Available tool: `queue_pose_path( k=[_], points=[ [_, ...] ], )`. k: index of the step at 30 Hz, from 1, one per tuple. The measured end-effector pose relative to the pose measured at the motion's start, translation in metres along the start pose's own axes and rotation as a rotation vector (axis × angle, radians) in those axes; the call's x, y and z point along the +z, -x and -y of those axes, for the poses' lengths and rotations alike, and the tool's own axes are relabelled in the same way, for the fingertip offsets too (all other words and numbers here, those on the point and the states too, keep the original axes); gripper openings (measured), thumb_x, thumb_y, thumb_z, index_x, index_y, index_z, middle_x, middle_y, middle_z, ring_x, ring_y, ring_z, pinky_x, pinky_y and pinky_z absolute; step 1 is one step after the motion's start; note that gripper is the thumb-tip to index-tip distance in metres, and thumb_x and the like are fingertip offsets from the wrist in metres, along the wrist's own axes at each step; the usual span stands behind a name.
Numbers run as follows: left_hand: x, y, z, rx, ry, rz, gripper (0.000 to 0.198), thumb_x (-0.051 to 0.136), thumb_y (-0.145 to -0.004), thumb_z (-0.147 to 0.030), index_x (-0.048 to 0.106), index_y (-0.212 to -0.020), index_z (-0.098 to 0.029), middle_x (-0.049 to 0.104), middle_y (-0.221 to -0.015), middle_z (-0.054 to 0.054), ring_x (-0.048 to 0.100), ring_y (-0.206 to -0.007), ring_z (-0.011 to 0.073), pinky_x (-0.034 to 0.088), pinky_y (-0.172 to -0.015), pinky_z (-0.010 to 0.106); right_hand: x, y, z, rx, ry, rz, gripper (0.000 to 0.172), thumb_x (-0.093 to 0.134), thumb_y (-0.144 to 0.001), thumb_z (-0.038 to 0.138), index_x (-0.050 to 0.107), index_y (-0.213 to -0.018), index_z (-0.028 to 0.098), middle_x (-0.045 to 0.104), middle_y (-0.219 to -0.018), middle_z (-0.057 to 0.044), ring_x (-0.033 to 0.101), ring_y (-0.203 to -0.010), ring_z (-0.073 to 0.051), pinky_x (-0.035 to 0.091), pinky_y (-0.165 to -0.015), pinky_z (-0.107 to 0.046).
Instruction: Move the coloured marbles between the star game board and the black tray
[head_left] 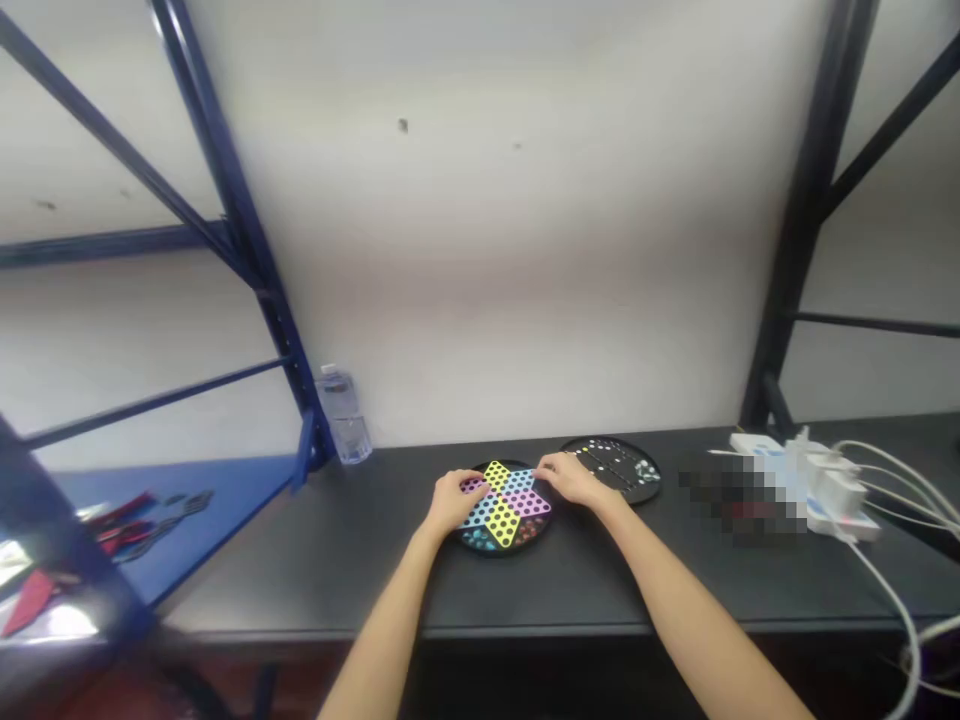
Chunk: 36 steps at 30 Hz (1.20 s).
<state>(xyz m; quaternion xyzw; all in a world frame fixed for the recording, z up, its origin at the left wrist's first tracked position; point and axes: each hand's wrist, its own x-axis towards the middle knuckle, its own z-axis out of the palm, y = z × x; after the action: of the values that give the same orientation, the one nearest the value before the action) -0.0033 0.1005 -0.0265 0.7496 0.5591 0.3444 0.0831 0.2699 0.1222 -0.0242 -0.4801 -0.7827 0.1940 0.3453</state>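
Note:
A Chinese checkers board [501, 522] with a perforated star of yellow, blue and pink points lies in a round black tray on the dark table. Blue marbles [478, 540] and reddish marbles [531, 530] show in the tray's front pockets. My left hand [452, 502] curls over the left side, its thumb on the pink point and its other fingers partly hidden. At the upper right, my right hand [568, 478] has its fingers closed at the tip of a blue point. Behind that hand sits a second round black tray [631, 492] with small pale pieces.
A clear plastic bottle [345, 415] stands at the wall on the left. White power strips [844, 515] with plugs and cables lie at the right, beside a blurred patch. Tools with red parts [124, 530] lie on a blue shelf [217, 500]. Metal posts rise on both sides.

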Motion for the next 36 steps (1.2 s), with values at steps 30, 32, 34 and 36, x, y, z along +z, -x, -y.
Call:
queue_pose_path(
  k=[30, 32, 34, 36],
  points=[
    [-0.001, 0.0, -0.001, 0.006, -0.006, -0.01, 0.031, 0.064, -0.074, -0.045, 0.074, -0.095, -0.025, 0.071, -0.099, 0.003, 0.063, -0.095, 0.0212, 0.046, -0.089, 0.031, -0.051, 0.0, -0.069, 0.357, -1.555, -0.401, 0.019, 0.05, -0.081, 0.033, 0.055, -0.075, 0.015, 0.036, -0.045, 0.007, 0.021, -0.033, -0.004, 0.015, -0.031, -0.018],
    [-0.001, 0.0, 0.0, -0.004, -0.004, -0.009, 0.031, 0.064, -0.074, -0.044, 0.074, -0.095, -0.025, 0.071, -0.099, 0.003, 0.063, -0.095, 0.0211, 0.046, -0.089, 0.031, -0.052, 0.0, -0.072, 0.411, -1.58, -0.466, 0.019, 0.051, -0.081, 0.032, 0.049, -0.069, 0.017, 0.036, -0.046, 0.007, 0.022, -0.033, -0.004, 0.015, -0.031, -0.017],
    [-0.001, 0.0, 0.0, -0.009, -0.005, -0.007, 0.031, 0.064, -0.074, -0.044, 0.074, -0.096, -0.024, 0.071, -0.1, 0.004, 0.063, -0.096, 0.021, 0.046, -0.089, 0.03, -0.05, -0.001, -0.074, 0.478, -1.547, -0.526, 0.021, 0.051, -0.081, 0.028, 0.043, -0.065, 0.018, 0.036, -0.046, 0.007, 0.022, -0.032, -0.003, 0.013, -0.03, -0.017],
    [-0.001, 0.001, -0.001, 0.002, -0.007, -0.002, 0.031, 0.064, -0.074, -0.044, 0.074, -0.096, -0.024, 0.071, -0.099, 0.004, 0.063, -0.095, 0.0208, 0.046, -0.09, 0.03, -0.048, -0.004, -0.075, 0.554, -1.472, -0.594, 0.024, 0.05, -0.08, 0.026, 0.037, -0.062, 0.02, 0.035, -0.045, 0.007, 0.022, -0.032, -0.004, 0.012, -0.03, -0.017]
  ],
)
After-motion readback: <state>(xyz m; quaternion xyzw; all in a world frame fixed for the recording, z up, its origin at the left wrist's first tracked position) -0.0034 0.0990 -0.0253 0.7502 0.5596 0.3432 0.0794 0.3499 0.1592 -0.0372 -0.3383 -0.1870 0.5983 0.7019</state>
